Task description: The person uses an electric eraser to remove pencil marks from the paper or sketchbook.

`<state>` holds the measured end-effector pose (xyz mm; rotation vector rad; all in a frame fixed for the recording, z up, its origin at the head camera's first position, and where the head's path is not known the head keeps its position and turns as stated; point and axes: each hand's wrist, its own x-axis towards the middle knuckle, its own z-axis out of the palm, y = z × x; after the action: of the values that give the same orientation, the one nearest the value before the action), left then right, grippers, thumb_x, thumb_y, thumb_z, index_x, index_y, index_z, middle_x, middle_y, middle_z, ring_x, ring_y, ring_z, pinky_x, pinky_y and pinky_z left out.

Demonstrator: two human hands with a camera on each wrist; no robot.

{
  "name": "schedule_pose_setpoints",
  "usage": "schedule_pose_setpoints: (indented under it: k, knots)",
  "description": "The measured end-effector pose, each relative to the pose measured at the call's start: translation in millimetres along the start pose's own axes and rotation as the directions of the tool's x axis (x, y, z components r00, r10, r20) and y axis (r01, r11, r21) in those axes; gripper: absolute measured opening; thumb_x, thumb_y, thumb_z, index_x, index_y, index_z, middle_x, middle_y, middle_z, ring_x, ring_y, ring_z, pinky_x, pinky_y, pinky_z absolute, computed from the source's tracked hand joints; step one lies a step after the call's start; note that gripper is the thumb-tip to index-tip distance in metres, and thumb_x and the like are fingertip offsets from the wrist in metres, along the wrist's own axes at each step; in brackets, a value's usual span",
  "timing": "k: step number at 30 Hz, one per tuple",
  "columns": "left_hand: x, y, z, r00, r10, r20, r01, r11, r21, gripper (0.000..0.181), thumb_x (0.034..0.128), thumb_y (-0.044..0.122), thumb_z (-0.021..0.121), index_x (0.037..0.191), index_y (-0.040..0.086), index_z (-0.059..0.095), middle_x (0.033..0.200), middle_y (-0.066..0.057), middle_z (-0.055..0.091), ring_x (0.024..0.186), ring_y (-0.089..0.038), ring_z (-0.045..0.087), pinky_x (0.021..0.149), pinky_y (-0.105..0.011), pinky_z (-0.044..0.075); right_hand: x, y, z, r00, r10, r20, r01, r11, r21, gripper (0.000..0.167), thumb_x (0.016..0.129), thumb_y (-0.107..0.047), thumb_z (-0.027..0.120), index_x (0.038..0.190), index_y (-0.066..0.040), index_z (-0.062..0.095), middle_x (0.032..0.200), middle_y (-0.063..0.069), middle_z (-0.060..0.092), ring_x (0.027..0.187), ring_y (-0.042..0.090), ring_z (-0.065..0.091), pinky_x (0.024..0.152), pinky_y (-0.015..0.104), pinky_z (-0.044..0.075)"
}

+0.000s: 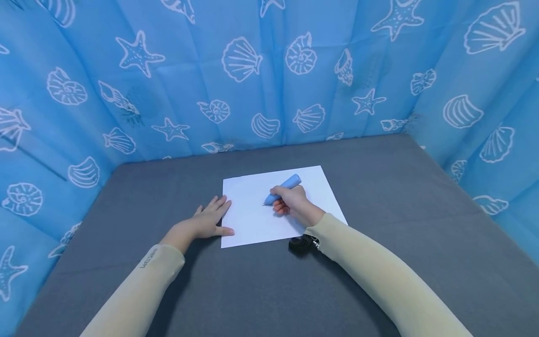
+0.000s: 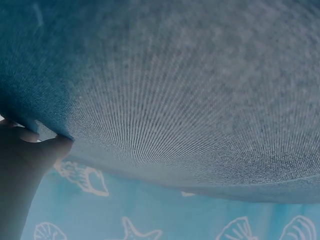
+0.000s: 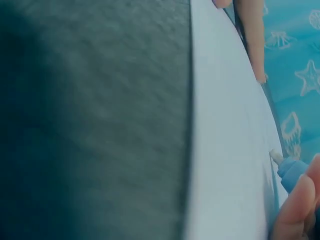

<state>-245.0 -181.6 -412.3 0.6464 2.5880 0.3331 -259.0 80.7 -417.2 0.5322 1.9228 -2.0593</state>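
While the left hand point(image 1: 206, 222) rests, fingers spread, across the left edge of the white sheet point(image 1: 246, 222) on the grey table point(image 1: 240, 290), the blue pen point(image 1: 291, 181) slants over the sheet's middle, tip down, pinched in the right hand point(image 1: 293, 200).

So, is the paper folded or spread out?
Spread out: the white paper lies flat on the grey surface, no fold showing; the left hand touches the paper's edge.

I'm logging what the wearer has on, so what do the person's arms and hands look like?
The left sleeve and right sleeve are pale cream and close-fitting, with dark lettering near the left cuff. The left hand and right hand are gloveless.
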Motion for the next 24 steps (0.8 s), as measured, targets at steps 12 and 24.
schedule_pose_setpoints:
  k: [12, 24]
  knots:
    - [-3.0, 0.9, -2.1, 1.000, -0.004, 0.001, 0.004, 1.000, -0.002, 0.099, 0.0880, 0.057, 0.062, 0.156, 0.005, 0.012, 0.162, -0.016, 0.002, 0.147, -0.037, -0.007, 0.111, -0.064, -0.003, 0.1, 0.3, 0.8, 1.000, -0.017, -0.010, 0.017, 1.000, 0.019, 0.018, 0.089, -0.013, 0.065, 0.082, 0.003, 0.063, 0.057, 0.006, 0.057, 0.043, 0.009, 0.053, 0.044, 0.021, 0.049]
    - [-1.7, 3.3, -1.0, 1.000, -0.006, -0.004, 0.006, 1.000, 0.005, 0.098, 0.0884, 0.056, 0.062, 0.156, 0.005, 0.012, 0.162, -0.016, 0.002, 0.147, -0.037, -0.007, 0.111, -0.064, -0.003, -0.7, -0.7, -9.2, 0.999, -0.026, -0.042, 0.028, 0.998, 0.048, 0.019, 0.089, -0.015, 0.065, 0.084, 0.003, 0.063, 0.058, 0.004, 0.058, 0.044, 0.009, 0.053, 0.045, 0.021, 0.049]
